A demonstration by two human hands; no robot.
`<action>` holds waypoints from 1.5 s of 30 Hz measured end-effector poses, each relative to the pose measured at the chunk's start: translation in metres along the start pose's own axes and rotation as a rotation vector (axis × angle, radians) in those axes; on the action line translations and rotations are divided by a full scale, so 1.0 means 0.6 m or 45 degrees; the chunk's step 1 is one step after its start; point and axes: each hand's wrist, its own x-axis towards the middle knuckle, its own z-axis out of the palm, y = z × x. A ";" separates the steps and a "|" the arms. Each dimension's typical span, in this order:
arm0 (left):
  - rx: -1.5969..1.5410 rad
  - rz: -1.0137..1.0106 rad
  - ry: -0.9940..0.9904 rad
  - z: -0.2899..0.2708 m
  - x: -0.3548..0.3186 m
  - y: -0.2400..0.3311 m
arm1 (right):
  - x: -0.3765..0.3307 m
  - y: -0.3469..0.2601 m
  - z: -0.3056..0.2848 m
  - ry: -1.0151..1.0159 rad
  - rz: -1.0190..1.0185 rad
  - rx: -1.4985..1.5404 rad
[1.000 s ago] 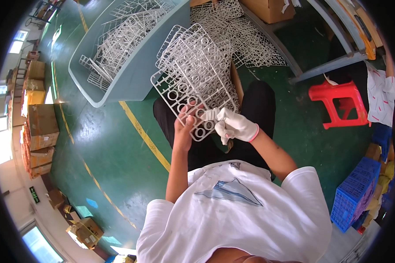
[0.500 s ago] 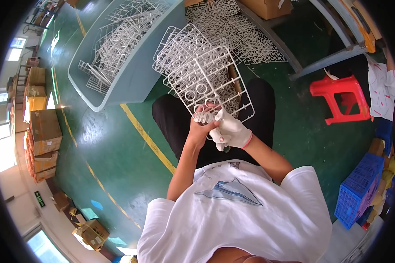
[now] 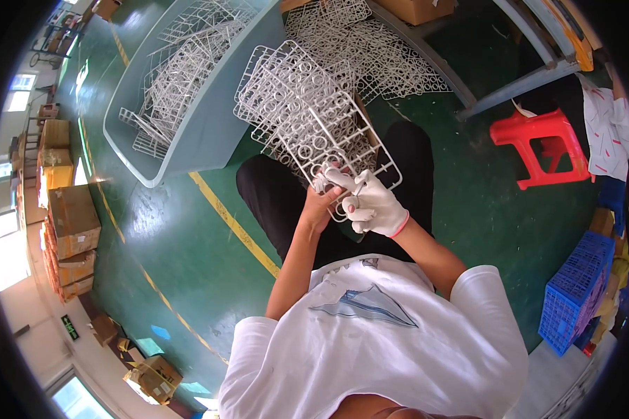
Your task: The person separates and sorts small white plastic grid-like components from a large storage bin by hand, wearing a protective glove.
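A white plastic moulding frame with rings set in its grid (image 3: 360,133) lies tilted over a stack of similar frames (image 3: 286,87) in front of my knees. My bare left hand (image 3: 317,208) is closed around a few loose white plastic rings beside the frame's near edge. My right hand (image 3: 379,208), in a white glove with a pink cuff, meets it from the right. Its gloved fingers reach over my left fingertips, partly hiding them. A loose white ring (image 3: 340,211) shows between the hands, at my curled right fingers. The exact finger contact is hard to make out.
A large grey-blue tub (image 3: 210,129) of white grid frames stands at the left. More frames (image 3: 398,66) are heaped on the green floor beyond. At the right are a metal table leg (image 3: 517,87), a red stool (image 3: 541,150) and a blue crate (image 3: 576,293). Cardboard boxes (image 3: 75,216) line the left wall.
My right hand's fingers have stretched forward over the left hand toward the frame. The row of rings in my left hand is now mostly covered. The whole view has shifted slightly.
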 end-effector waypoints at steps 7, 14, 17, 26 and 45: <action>-0.044 -0.138 0.103 0.001 -0.006 -0.029 | 0.017 0.006 -0.033 -0.183 0.102 0.280; -0.021 -0.045 0.171 -0.018 0.017 -0.032 | -0.003 0.011 -0.026 0.055 -0.039 0.127; -0.166 -0.033 0.240 -0.041 0.026 -0.025 | -0.030 0.011 -0.008 0.222 -0.142 -0.074; -0.617 -0.288 0.125 -0.050 0.015 -0.075 | -0.086 -0.085 0.014 1.414 -1.110 -1.702; -0.075 -0.179 0.089 0.017 -0.011 -0.141 | 0.023 -0.038 0.032 1.217 -0.985 -1.225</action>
